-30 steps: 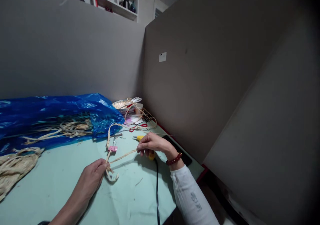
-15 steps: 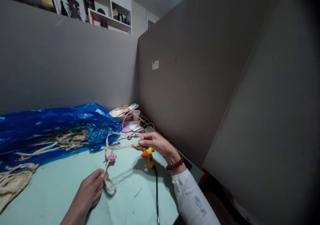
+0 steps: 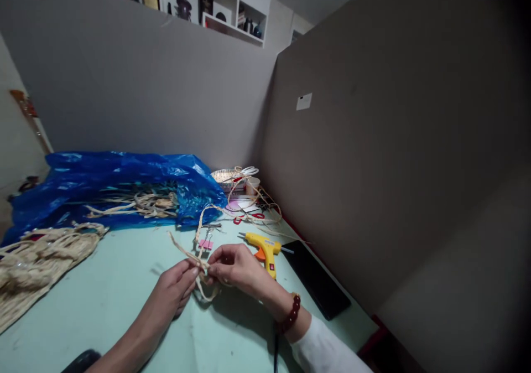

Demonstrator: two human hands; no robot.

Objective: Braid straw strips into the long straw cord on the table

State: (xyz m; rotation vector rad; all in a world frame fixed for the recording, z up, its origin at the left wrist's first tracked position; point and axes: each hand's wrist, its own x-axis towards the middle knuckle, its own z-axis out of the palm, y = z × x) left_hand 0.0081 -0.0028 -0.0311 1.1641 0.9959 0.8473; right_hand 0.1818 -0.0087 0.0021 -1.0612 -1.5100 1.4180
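Note:
My left hand (image 3: 176, 285) and my right hand (image 3: 233, 268) meet over the pale green table (image 3: 103, 306), both pinched on a braided straw cord (image 3: 198, 262). The cord loops below my fingers and runs back toward a pink binder clip (image 3: 205, 244) that is clamped on it. A loose strand sticks out to the left of my left fingers. A yellow glue gun (image 3: 264, 248) lies just behind my right hand, its black cable running toward me. My right wrist wears a dark red bead bracelet (image 3: 289, 320).
A blue plastic bag (image 3: 116, 179) with straw strips lies at the back left. A woven straw piece (image 3: 37, 262) sits at the far left. Red-handled scissors (image 3: 244, 217), a small basket (image 3: 226, 175) and tangled strands fill the back corner. A black phone (image 3: 317, 279) lies at the right.
My right hand came back from near the glue gun and joined my left hand on the cord. The camera view swung left and lower.

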